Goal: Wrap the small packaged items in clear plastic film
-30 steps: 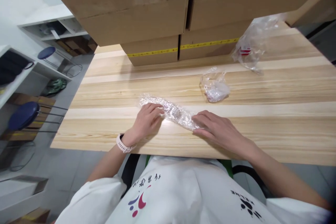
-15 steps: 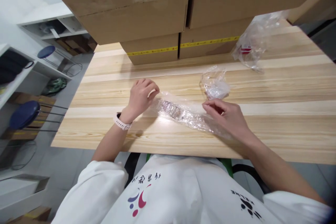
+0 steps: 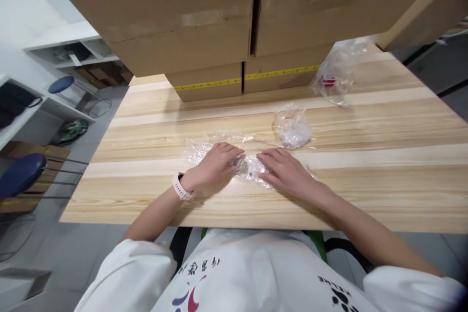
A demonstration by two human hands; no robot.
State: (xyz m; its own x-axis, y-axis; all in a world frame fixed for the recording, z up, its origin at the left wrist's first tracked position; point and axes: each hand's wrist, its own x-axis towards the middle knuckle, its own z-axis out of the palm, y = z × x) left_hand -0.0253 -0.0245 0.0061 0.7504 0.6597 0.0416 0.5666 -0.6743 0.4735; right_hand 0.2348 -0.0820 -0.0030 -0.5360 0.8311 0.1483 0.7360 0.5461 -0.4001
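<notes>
Here in the head view, both my hands are down on the wrap (image 3: 252, 168), a long, clear, crinkled strip lying on the table (image 3: 126, 156) in front of me, slanting a little, its middle glinting in the gap between my thumbs. My left hand (image 3: 214, 168) lies across its left part, fingers together and stretched out to the right, thumb standing apart: a loose, unclenched hand laid on top, with film spreading out past the knuckles. And over on the other side, my right hand (image 3: 287, 171) comes in across the right part, fingers reaching left, thumb spread below them, likewise loose and not closed round anything; its palm side is hidden from me. There's something darker inside the film near my left fingertips, too blurred to name. Just beyond my right hand sits a crumpled bag (image 3: 295, 134), and farther off to the right a bigger bag (image 3: 336, 75) showing a patch of red. Straight ahead, boxes (image 3: 164, 19) are stacked on the far side, yellow tape (image 3: 208, 84) running across the lower ones. Pale band (image 3: 182, 186) on my left wrist, blue stool (image 3: 22, 173) away on the left.
</notes>
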